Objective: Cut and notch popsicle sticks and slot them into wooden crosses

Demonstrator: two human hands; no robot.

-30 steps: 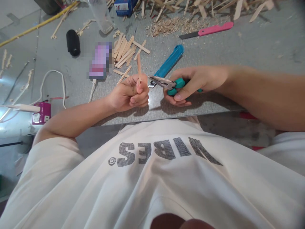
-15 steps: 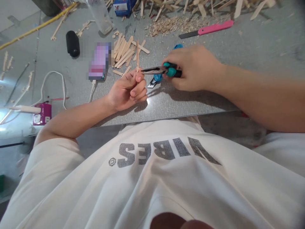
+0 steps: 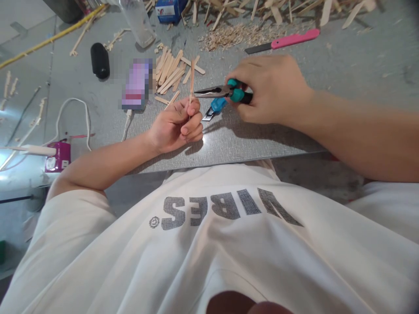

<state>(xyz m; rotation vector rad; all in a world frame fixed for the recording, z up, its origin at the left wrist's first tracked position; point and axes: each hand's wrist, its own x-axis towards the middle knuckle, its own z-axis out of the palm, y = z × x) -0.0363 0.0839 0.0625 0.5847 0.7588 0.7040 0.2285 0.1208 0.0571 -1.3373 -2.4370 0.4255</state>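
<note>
Between thumb and fingers, my left hand (image 3: 179,123) pinches a thin wooden stick (image 3: 192,77) that stands nearly upright and edge-on. My right hand (image 3: 266,89) is wrapped round the teal and black handles of needle-nose pliers (image 3: 214,91). The plier tips reach the stick just above my left fingertips; the jaws look slightly parted, and I cannot tell whether they touch it. Below the pliers a blue box cutter (image 3: 217,105) lies on the table with its blade out. A pile of flat popsicle sticks (image 3: 170,69) lies just beyond my left hand.
A pink-handled blade (image 3: 294,39) lies beyond my right hand, near wood shavings (image 3: 229,37). To the left are a phone (image 3: 135,85) on a white cable, a black case (image 3: 100,60) and a clear container (image 3: 140,26). The grey table's (image 3: 229,150) front edge is near my shirt.
The pliers have shifted slightly to the right and up, and their jaws show a little more parted. The stick and my left hand have moved slightly right.
</note>
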